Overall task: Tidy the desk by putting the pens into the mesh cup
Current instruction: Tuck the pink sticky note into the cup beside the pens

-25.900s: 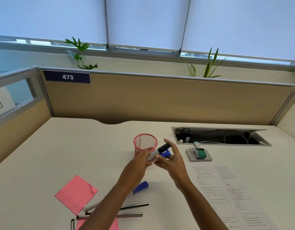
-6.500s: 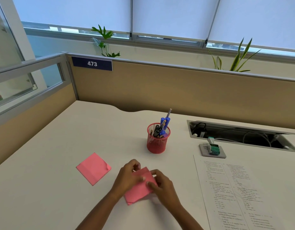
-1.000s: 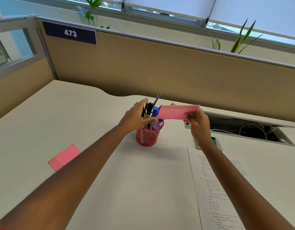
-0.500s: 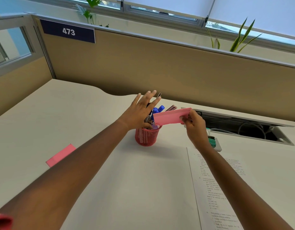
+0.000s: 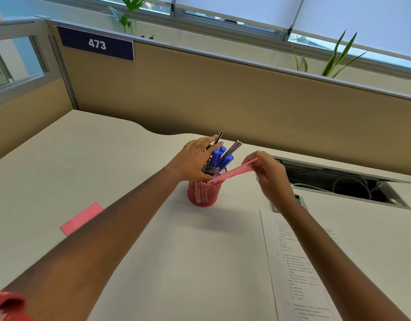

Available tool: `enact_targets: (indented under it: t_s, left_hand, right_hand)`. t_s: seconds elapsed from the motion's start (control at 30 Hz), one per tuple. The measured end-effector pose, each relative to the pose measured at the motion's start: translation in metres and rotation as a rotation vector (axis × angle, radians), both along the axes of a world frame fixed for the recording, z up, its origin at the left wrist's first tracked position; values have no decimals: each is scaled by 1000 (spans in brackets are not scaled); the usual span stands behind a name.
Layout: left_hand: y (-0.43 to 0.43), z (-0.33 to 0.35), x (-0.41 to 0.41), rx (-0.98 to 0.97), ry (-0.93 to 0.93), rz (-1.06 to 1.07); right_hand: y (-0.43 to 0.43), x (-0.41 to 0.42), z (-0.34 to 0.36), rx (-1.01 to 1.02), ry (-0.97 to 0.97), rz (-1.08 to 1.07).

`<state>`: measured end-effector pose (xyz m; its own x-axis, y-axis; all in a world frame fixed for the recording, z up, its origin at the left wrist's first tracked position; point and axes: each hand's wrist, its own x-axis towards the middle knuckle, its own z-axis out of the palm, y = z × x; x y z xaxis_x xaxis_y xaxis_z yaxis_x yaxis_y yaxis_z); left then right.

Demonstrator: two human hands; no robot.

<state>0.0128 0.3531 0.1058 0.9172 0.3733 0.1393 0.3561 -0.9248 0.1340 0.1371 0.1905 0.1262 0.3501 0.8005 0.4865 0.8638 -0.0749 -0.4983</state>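
Note:
A red mesh cup (image 5: 205,193) stands mid-desk with several pens (image 5: 219,156) upright in it, blue-capped and dark ones. My left hand (image 5: 195,158) rests against the left side of the pens with straight fingers, pushing them aside. My right hand (image 5: 269,174) pinches the upper end of a folded pink paper (image 5: 232,173). The paper slants down and its lower end reaches the cup's rim beside the pens.
A second pink paper (image 5: 80,218) lies flat at the desk's left. A printed sheet (image 5: 297,262) lies at the right, near a small grey device (image 5: 298,201). An open cable tray (image 5: 343,183) sits behind it. A tan partition (image 5: 223,93) bounds the back.
My right hand has tilted the pink paper down so its end enters the cup. My left hand has lowered onto the pens' left side, spreading them apart.

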Motion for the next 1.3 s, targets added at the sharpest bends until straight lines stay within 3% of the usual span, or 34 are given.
enact_targets:
  t_s: [0.27,0.53,0.73,0.87,1.3]
  left_hand:
    - [1,0,-3,-26,-41,-9]
    - [9,-9,-5,-17,-140,-31]
    - [11,-8,-25,-205,-367,47]
    - [7,-16,-38,-438,-502,86]
    - [-27,-30,-34,-1079,-459,207]
  right_hand:
    - [23,-2,20,-170,-437,170]
    - [45,-17,32,-248,-467,90]
    - [44,-23,25,-324,-557,24]
    - [47,-25,22,-376,-555,-4]
    - [51,-31,26,-451,-581,-93]
